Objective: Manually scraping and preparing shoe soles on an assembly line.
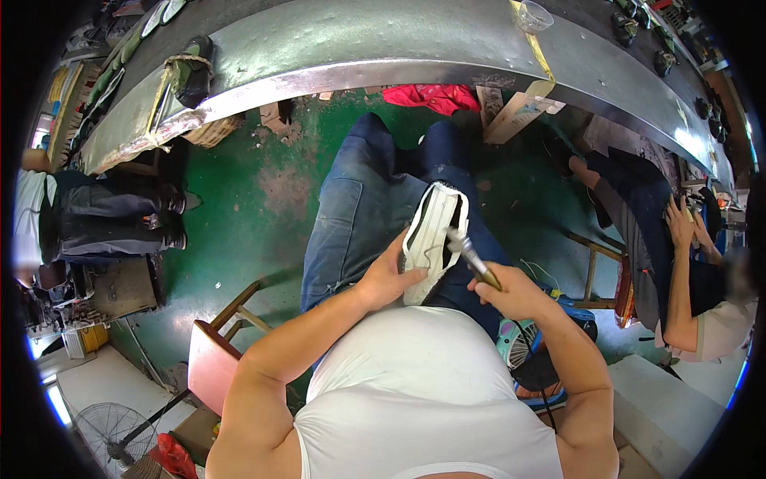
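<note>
— What's the seated person got there?

— A white shoe sole (431,239), resting on the lap over the blue jeans (359,215), toe end pointing away. The left hand (388,279) grips its near edge, fingers wrapped round the side and thumb lying across the white face.

— And the other hand?

— The right hand (515,294) is closed in a fist on a hammer (472,259) with a dark handle; its metal head touches the sole near the middle.

— Anything around them?

— A long curved metal bench (383,40) runs ahead, a dark shoe (191,72) sitting on it at the left. A red cloth (435,97) lies on the green floor (255,199) beneath. Another person's hand (680,223) rests on a knee at the right, beside a wooden stool (606,271).
</note>
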Available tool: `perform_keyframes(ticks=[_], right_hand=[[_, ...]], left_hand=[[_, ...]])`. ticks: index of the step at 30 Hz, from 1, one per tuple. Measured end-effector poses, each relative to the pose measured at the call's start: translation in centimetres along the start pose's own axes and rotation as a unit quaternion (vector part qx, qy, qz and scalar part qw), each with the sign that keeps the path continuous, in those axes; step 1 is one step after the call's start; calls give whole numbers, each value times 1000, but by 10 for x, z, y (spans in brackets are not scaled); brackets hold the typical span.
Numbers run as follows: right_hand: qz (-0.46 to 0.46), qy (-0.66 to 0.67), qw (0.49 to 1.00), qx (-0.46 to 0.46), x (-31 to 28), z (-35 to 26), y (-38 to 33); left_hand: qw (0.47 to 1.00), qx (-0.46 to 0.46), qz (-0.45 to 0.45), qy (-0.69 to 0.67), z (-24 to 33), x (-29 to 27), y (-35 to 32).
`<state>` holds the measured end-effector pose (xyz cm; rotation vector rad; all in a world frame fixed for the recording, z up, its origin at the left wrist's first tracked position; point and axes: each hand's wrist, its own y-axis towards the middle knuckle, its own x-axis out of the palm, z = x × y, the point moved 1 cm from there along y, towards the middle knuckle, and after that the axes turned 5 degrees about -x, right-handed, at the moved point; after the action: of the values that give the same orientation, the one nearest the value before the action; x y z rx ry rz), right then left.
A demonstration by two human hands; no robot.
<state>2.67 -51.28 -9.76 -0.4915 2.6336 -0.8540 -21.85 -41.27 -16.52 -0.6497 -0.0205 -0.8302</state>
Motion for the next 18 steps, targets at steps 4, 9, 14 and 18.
perform_keyframes(ticks=[4,9,14,18], right_hand=[[27,-209,963,-170,-7,-26,5],[-13,-390,912,-127,-23,-73,18],[-170,-485,858,-25,-34,-102,41],[-129,-437,884,-107,-27,-60,56]], left_hand=[[996,18,14,89,-12,1,5],[983,46,2,176,-21,-1,11],[964,-31,-43,-260,-17,1,13],[953,-82,113,-270,-9,11,22]])
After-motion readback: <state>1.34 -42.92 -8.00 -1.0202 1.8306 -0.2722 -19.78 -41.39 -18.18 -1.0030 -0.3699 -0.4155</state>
